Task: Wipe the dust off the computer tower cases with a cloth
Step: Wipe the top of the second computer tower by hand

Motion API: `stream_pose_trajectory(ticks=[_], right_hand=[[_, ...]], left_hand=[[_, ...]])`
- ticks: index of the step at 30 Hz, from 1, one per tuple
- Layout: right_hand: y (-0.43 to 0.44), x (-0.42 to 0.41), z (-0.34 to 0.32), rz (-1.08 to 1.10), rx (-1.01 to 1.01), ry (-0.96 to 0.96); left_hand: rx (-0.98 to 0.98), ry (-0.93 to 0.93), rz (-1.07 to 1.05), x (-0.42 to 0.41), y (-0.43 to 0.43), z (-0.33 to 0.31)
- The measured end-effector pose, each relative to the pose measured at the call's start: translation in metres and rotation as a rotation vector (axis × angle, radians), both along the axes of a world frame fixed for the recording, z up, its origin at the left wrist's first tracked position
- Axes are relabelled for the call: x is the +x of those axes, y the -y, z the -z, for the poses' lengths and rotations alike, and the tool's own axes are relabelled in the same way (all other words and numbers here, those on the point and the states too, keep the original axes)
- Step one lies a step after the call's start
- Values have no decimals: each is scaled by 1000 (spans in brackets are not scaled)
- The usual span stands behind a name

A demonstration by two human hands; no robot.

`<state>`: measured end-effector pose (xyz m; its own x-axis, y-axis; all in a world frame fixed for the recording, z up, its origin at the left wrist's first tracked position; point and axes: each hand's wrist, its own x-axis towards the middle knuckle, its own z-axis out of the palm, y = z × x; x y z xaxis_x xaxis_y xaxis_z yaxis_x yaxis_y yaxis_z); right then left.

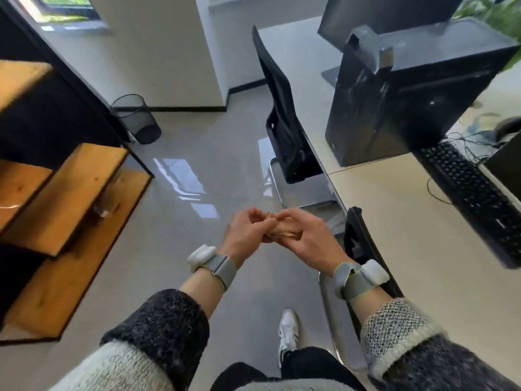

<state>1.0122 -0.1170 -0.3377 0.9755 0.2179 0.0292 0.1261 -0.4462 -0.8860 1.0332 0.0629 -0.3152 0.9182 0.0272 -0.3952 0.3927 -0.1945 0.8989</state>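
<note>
Two grips on one tan cloth (282, 234), off the edge of the counter (394, 210)
Both the left grip (248, 230) and right grip (308, 237) pinch the small cloth over the floor (197, 153), likely folding it into a pad for wiping; the dusty black computer tower (394, 108) stands untouched near the counter's chair-side edge, well apart from the cloth, so wiping seems not yet begun

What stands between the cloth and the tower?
Only a chair, tucked at the desk edge, lies between the cloth, gripped by the left hand and right hand, and the tower on the desk. The way over its seat looks open.
</note>
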Motion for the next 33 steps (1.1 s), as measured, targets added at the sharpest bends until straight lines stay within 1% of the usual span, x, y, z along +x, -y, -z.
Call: stream_pose_trajectory(ticks=[2,5,6,10,13,14,16,18,20,22,26,28,31,33], right_hand=[[6,37,-13,14,10,1],[19,89,-33,62,15,-1],[18,93,-38,59,-6,12],[38,158,-61,159,-112,120],[51,211,-75,251,-183,152],[53,214,-79,253,-211,156],[56,236,-87,342,-303,178],[60,254,-100,452,-366,187],[64,268,-113,549,-406,170],[70,278,-123,641,-472,153],[91,283,-140,884,-579,203],[103,284,-151,993,-614,234],[121,296,-163,1024,-676,233],[126,308,-166,1001,-733,216]], left_hand=[[15,39,17,44,6,-10],[-44,72,76,106,26,-29],[-58,94,82,110,26,-35],[-168,144,173,188,50,-56],[-220,171,265,255,65,-68],[-225,188,273,260,67,-70],[-249,212,342,295,78,-77],[-228,222,454,327,86,-82],[-162,253,606,361,99,-89],[-88,341,701,398,116,-91],[11,511,641,446,152,-105],[42,579,653,460,170,-113],[65,626,676,478,197,-118],[75,609,675,486,209,-119]])
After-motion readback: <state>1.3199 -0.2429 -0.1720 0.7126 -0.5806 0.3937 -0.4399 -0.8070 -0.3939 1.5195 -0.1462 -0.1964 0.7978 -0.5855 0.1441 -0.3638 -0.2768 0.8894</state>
